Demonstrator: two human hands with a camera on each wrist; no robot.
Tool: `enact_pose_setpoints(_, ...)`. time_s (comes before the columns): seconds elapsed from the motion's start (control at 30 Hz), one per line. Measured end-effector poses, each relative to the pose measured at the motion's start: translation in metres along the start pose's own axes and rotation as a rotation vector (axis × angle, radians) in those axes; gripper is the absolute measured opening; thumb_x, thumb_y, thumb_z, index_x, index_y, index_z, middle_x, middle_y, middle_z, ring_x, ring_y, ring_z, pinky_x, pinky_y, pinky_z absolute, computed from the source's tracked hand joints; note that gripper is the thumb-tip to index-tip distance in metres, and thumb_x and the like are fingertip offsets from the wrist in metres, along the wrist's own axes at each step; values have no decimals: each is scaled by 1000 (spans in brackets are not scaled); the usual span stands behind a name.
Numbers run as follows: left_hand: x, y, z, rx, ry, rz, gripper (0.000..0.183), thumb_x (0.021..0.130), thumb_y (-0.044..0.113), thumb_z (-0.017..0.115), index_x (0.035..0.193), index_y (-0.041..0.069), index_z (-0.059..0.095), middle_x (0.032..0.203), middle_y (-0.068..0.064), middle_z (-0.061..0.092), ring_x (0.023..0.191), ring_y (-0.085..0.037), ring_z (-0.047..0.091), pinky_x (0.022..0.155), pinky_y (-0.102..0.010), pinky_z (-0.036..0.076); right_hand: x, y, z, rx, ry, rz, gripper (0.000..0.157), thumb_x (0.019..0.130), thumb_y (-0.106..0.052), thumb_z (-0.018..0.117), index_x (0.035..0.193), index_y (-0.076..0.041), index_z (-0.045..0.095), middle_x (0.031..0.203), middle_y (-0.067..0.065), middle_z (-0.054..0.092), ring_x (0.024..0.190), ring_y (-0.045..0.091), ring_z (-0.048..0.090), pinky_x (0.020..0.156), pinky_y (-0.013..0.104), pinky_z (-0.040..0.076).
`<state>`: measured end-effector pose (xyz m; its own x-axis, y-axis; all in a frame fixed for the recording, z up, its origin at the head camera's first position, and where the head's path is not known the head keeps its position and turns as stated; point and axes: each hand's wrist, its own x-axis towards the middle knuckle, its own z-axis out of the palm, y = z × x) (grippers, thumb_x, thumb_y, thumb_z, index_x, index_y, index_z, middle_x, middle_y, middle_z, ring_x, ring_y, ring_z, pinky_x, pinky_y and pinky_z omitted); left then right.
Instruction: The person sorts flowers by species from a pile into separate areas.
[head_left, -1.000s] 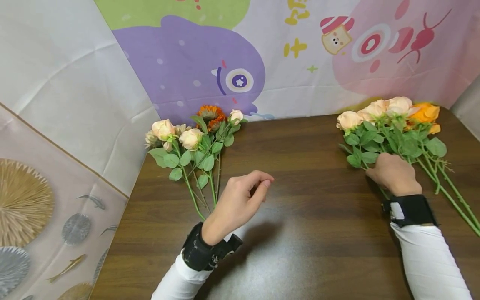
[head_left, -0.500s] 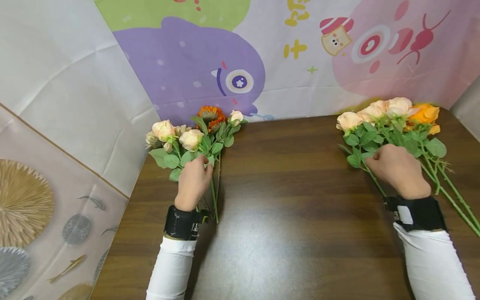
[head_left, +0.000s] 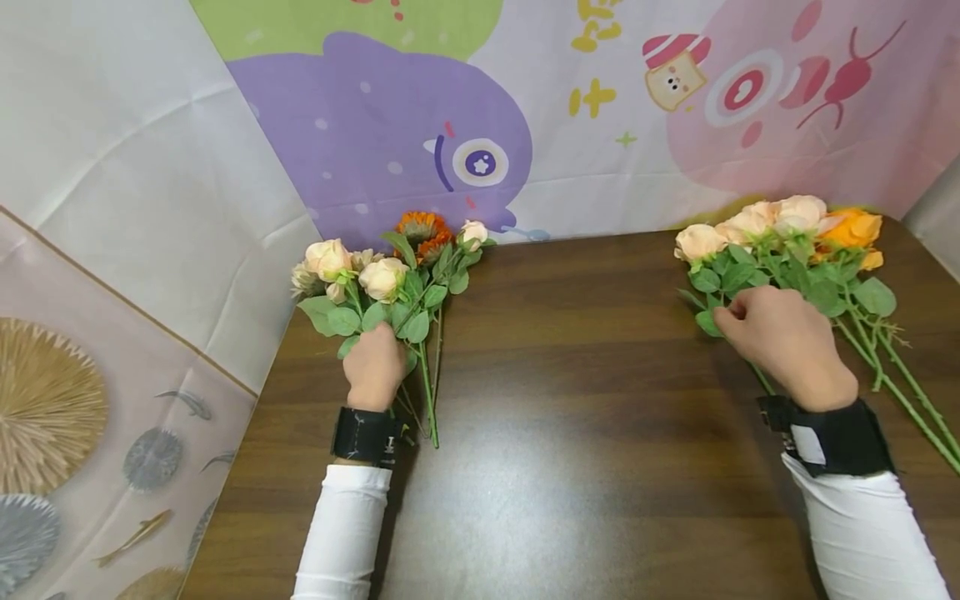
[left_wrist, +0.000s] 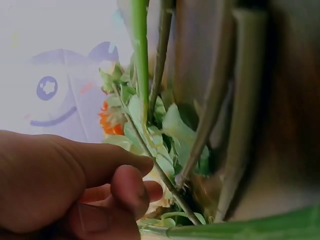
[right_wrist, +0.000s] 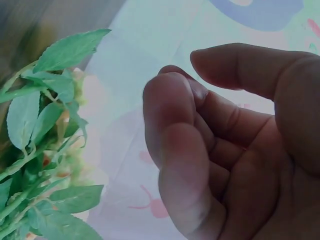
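My left hand (head_left: 375,367) is down among the stems of the left flower bunch, its fingers curled. In the left wrist view, its fingertips (left_wrist: 145,164) lie against or just in front of a thin brown stem (left_wrist: 167,182); whether they pinch it is unclear. A green stem (left_wrist: 250,227) crosses below. Cream roses (head_left: 382,278) and orange flowers (head_left: 422,225) top this bunch. My right hand (head_left: 783,342) hovers by the leaves of the right bunch of peach roses (head_left: 750,220). Its fingers are loosely curled, thumb apart, nothing between them in the right wrist view.
A brown wooden table (head_left: 570,375) lies under both bunches. Behind it hangs a cartoon-printed cloth (head_left: 585,192), with a pale patterned sheet (head_left: 135,400) at the left. An orange rose (head_left: 851,227) and long bare stems (head_left: 911,396) lie at the right.
My left hand has moved left and away from me onto the left bunch's stems, then lowered among them. The right hand has drawn slightly off its stem. The bunches lie as before.
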<state>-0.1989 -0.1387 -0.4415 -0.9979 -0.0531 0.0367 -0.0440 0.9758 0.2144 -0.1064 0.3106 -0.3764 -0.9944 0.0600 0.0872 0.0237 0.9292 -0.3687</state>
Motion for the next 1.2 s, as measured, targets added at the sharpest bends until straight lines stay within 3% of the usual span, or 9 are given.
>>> enact_pose_setpoints(0.37, 4, -7, -1, -16, -60, -21, 18, 98, 5, 47, 92, -4, 61, 81, -27, 65, 66, -41, 65, 55, -53, 52, -1, -8, 1, -5, 11, -11, 41, 97, -24, 52, 58, -15, 39, 56, -3, 29, 49, 18, 33, 45, 31, 21)
enact_pose_setpoints(0.77, 6, -7, 0, -9, -72, -7, 29, 95, 1, 48, 67, 5, 54, 73, -23, 64, 64, -41, 65, 51, -50, 51, -1, -12, 2, -18, 2, -14, 42, 97, -27, 54, 59, -15, 41, 57, -3, 31, 50, 17, 35, 45, 31, 23)
enact_pose_setpoints(1.0, 4, -6, -1, 25, -96, 52, 30, 97, 2, 48, 70, 1, 60, 68, -22, 63, 59, -38, 63, 49, -49, 51, -1, -14, 2, -21, 8, -37, 42, 98, -26, 52, 59, -15, 42, 55, -3, 32, 49, 17, 35, 45, 31, 23)
enact_pose_setpoints(1.1, 3, -4, -5, -15, -123, 86, 28, 99, 5, 48, 75, -1, 62, 68, -21, 61, 57, -35, 62, 49, -45, 49, -1, -15, 2, -19, 13, -41, 42, 98, -25, 52, 58, -15, 42, 55, -2, 32, 49, 18, 35, 45, 30, 23)
enact_pose_setpoints(1.2, 1, -1, -12, -104, -156, 130, 34, 100, 7, 47, 67, 3, 53, 59, -12, 50, 50, -25, 53, 47, -37, 42, -2, -16, 1, -16, 21, -43, 41, 97, -25, 52, 59, -14, 43, 55, -2, 32, 49, 18, 36, 45, 31, 23)
